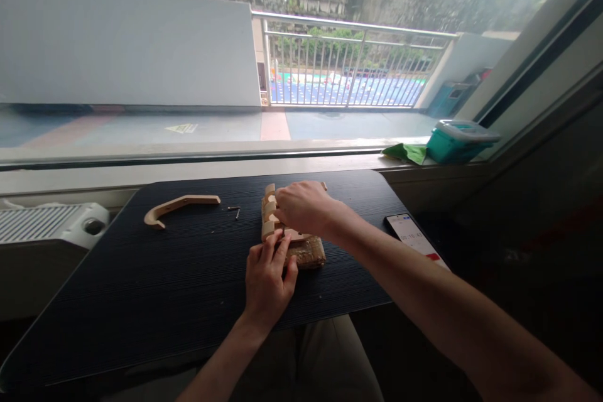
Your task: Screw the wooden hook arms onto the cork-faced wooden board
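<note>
A light wooden piece with several notched blocks along its left side [268, 208] lies on a brown, rough-looking block [308, 252] on the table. My left hand [268, 276] grips the near left corner of this wooden piece, fingertips pressed on it and thumb by the brown block. Above the piece, my right hand [304, 206] is closed in a fist, turned down. A thin dark shaft [283, 231] shows between the two hands; whatever the right fingers hold is hidden behind the hand. To the left lies a curved wooden strip [181, 204], and near it are two small screws [237, 213].
The dark table [141, 301] stands against a window sill. A phone with a running timer [414, 239] lies at its right edge. On the sill are a teal box with a clear lid [459, 141] and a green cloth [406, 152]. A white radiator [51, 223] is at left.
</note>
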A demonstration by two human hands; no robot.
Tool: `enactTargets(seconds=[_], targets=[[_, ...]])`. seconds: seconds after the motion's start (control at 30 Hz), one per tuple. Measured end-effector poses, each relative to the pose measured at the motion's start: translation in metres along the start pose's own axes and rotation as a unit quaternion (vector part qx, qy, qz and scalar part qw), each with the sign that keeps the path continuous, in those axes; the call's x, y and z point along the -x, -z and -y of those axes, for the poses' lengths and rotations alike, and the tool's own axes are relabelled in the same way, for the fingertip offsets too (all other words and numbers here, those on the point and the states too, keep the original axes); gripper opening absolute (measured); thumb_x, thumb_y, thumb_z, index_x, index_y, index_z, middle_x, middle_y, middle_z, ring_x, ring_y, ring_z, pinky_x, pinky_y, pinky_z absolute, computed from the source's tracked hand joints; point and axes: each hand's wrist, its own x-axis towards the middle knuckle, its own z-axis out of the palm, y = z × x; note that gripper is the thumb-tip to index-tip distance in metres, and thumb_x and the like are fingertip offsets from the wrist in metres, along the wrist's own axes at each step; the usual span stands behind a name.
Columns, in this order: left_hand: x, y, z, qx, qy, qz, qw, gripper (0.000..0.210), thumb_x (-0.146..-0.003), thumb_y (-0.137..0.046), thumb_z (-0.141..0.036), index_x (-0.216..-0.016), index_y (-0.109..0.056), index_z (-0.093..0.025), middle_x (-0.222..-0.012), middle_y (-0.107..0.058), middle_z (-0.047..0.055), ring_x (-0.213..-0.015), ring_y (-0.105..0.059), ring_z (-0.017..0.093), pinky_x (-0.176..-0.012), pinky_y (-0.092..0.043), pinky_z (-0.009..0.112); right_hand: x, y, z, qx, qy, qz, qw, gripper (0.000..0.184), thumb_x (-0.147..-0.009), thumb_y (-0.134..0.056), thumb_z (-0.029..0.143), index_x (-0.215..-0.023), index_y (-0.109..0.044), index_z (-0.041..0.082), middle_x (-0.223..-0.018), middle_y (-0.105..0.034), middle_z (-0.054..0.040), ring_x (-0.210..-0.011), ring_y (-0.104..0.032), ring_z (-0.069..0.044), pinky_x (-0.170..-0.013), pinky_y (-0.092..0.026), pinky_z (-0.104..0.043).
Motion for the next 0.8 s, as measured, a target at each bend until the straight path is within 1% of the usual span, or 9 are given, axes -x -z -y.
enactTargets(seconds=[0.07, 0.1, 0.2, 0.3, 0.4, 0.47, 0.57, 0.73, 0.8], targets=[[0.0, 0.0, -0.001, -0.007, -0.004, -0.005, 1.0, 0.038, -0.082, -0.052, -0.023, -0.119, -0.054, -0.014, -0.12, -0.053, 0.01, -0.1, -0.046, 0.024, -0.09, -0.042, 0.039, 0.003, 0.004, 0.005, 0.001, -0.003, -0.001, 1.0, 0.023, -0.083, -0.047, 0.027, -0.087, -0.065, 0.013, -0.085, -0.069, -0.0142, -0.083, -0.064, -0.022, -0.064, -0.046, -0.029], [0.0, 0.0, -0.001, -0.01, -0.006, -0.006, 1.0, 0.036, -0.081, -0.052, -0.023, -0.117, -0.056, -0.014, -0.118, -0.054, 0.011, -0.098, -0.046, 0.025, -0.089, -0.042, 0.039, 0.006, 0.006, 0.007, -0.003, 0.0, 0.003, 1.0, 0.022, -0.082, -0.048, 0.026, -0.089, -0.064, 0.012, -0.087, -0.069, -0.0147, -0.084, -0.064, -0.022, -0.064, -0.046, -0.029], [0.0, 0.0, -0.002, -0.017, -0.011, -0.005, 1.0, 0.033, -0.081, -0.052, -0.023, -0.112, -0.059, -0.013, -0.114, -0.055, 0.012, -0.096, -0.046, 0.025, -0.088, -0.042, 0.039, 0.011, 0.011, 0.007, -0.026, 0.039, 0.018, 0.999, 0.021, -0.079, -0.05, 0.022, -0.094, -0.063, 0.014, -0.093, -0.069, -0.0128, -0.085, -0.064, -0.023, -0.064, -0.046, -0.03], [0.0, -0.001, -0.001, -0.019, -0.015, -0.005, 1.0, 0.034, -0.082, -0.052, -0.024, -0.113, -0.058, -0.012, -0.115, -0.054, 0.012, -0.098, -0.046, 0.025, -0.089, -0.042, 0.04, 0.013, 0.011, 0.003, -0.036, 0.067, 0.025, 0.997, 0.021, -0.08, -0.048, 0.018, -0.092, -0.064, 0.014, -0.093, -0.069, -0.0118, -0.086, -0.063, -0.023, -0.064, -0.045, -0.03], [0.0, -0.002, -0.001, -0.017, -0.018, -0.005, 1.0, 0.037, -0.082, -0.051, -0.024, -0.117, -0.055, -0.013, -0.117, -0.053, 0.012, -0.098, -0.046, 0.025, -0.088, -0.042, 0.04, 0.011, 0.008, -0.002, -0.032, 0.062, 0.013, 0.998, 0.02, -0.08, -0.047, 0.016, -0.09, -0.063, 0.012, -0.089, -0.069, -0.0127, -0.085, -0.064, -0.023, -0.064, -0.045, -0.029], [0.0, -0.003, 0.0, -0.015, -0.02, -0.009, 1.0, 0.038, -0.082, -0.051, -0.024, -0.119, -0.054, -0.015, -0.119, -0.053, 0.011, -0.099, -0.046, 0.025, -0.089, -0.042, 0.04, 0.008, 0.004, -0.004, -0.033, 0.049, -0.001, 0.998, 0.018, -0.08, -0.047, 0.017, -0.088, -0.062, 0.012, -0.087, -0.069, -0.0134, -0.084, -0.064, -0.023, -0.063, -0.045, -0.029], [-0.001, -0.003, -0.001, -0.014, -0.023, -0.008, 1.0, 0.038, -0.082, -0.052, -0.023, -0.119, -0.054, -0.015, -0.119, -0.053, 0.011, -0.1, -0.046, 0.026, -0.089, -0.041, 0.04, 0.004, -0.003, -0.002, -0.056, 0.008, -0.029, 0.998, 0.02, -0.082, -0.045, 0.022, -0.086, -0.062, 0.013, -0.086, -0.069, -0.0141, -0.082, -0.065, -0.022, -0.061, -0.045, -0.028], [0.0, -0.003, -0.004, -0.032, -0.022, -0.004, 0.999, 0.032, -0.082, -0.05, -0.025, -0.111, -0.059, -0.015, -0.114, -0.055, 0.012, -0.096, -0.048, 0.026, -0.086, -0.041, 0.039, 0.002, -0.017, 0.003, -0.108, -0.061, -0.093, 0.988, 0.022, -0.082, -0.042, 0.023, -0.085, -0.061, 0.015, -0.082, -0.07, -0.0124, -0.078, -0.066, -0.022, -0.058, -0.045, -0.028], [0.0, -0.003, -0.004, -0.039, -0.026, -0.003, 0.999, 0.03, -0.082, -0.05, -0.025, -0.108, -0.06, -0.014, -0.113, -0.055, 0.013, -0.095, -0.047, 0.026, -0.086, -0.041, 0.039, 0.006, -0.018, 0.003, -0.12, -0.075, -0.096, 0.985, 0.021, -0.081, -0.043, 0.024, -0.087, -0.061, 0.016, -0.081, -0.07, -0.0117, -0.078, -0.066, -0.021, -0.058, -0.045, -0.028]])
